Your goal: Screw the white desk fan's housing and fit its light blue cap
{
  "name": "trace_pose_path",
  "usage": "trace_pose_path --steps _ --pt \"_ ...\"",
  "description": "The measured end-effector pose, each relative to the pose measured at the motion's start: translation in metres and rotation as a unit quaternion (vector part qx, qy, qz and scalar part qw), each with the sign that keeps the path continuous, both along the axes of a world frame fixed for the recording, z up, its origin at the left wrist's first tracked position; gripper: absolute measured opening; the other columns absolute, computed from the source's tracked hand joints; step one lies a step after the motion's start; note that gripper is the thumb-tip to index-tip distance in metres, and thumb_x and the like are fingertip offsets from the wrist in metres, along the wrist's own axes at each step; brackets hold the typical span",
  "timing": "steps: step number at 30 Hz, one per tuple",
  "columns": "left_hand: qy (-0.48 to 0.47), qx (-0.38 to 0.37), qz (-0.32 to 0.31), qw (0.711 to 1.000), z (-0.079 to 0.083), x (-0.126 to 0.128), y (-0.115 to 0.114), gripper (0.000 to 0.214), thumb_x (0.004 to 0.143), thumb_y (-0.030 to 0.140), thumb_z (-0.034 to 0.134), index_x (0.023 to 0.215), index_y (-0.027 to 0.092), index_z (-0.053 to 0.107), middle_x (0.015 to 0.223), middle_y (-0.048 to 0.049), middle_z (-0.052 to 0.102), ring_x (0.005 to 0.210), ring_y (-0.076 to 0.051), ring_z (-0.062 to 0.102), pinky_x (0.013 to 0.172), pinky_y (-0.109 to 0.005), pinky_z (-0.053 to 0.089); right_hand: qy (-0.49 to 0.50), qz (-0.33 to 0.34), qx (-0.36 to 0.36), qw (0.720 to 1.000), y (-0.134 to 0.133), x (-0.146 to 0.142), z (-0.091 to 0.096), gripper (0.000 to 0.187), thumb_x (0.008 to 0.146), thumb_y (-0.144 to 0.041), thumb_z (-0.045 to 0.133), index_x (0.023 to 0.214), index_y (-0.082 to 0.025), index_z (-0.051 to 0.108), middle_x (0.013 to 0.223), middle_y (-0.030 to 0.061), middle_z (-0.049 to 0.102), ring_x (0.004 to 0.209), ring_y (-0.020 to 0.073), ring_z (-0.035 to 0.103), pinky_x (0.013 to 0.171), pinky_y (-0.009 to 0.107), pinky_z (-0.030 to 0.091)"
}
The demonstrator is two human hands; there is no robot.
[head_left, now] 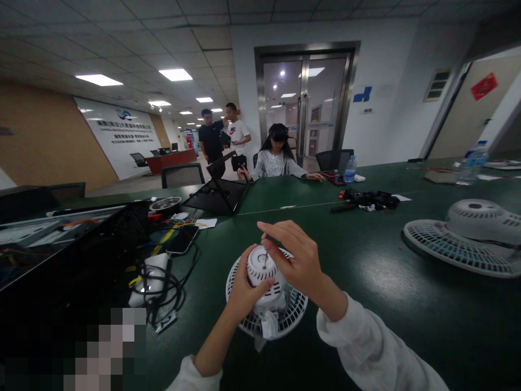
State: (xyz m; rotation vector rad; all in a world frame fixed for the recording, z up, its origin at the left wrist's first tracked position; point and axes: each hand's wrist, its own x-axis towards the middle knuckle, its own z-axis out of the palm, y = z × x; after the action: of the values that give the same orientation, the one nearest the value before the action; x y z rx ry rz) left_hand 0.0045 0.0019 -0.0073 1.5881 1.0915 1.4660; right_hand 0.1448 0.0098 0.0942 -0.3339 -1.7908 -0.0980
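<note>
At the lower left of the frame, a tangle of black cables point(157, 285) and a dark, glossy phone point(182, 240) lie on the green counter point(374, 282). Low in the centre, a round white plastic grille point(295, 315) lies flat, and its slotted, domed motor housing point(260, 271) stands upright on it — long axis pointing up toward the camera. The left hand point(243, 292) wraps its grip around the housing's left side. The right hand point(300, 260) pinches a thin metal tool point(266, 259) whose tip meets the housing's top. At far right lies a second white fan point(468, 233) — also face down.

Green table point(407, 326); glass doors point(307, 103), perhaps frosted.
</note>
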Motion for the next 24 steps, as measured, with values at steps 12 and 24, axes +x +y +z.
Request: trace_pose_path --steps 12,24 --pt "0.006 0.013 0.000 1.000 0.0044 0.0005 -0.0008 0.071 0.064 0.035 0.072 0.125 0.020 0.038 0.131 -0.0113 0.047 0.123 -0.029 0.045 0.105 -0.043 0.035 -0.019 0.000 -0.021 1.000 -0.0007 0.0011 0.0013 0.041 0.089 -0.010 0.043 0.128 -0.020 0.049 0.095 0.0061 0.067 0.090 0.0168 0.058 0.080 0.036 0.051" --pt "0.004 0.012 0.001 1.000 0.0029 0.0009 0.0002 0.070 0.064 0.035 0.071 0.125 0.019 0.038 0.131 -0.0112 0.046 0.123 -0.028 0.045 0.106 -0.042 0.034 -0.013 -0.016 -0.017 1.000 0.0001 0.0018 0.0014 0.037 0.088 -0.008 0.044 0.122 -0.017 0.053 0.092 0.0068 0.066 0.087 0.0171 0.057 0.077 0.035 0.049"
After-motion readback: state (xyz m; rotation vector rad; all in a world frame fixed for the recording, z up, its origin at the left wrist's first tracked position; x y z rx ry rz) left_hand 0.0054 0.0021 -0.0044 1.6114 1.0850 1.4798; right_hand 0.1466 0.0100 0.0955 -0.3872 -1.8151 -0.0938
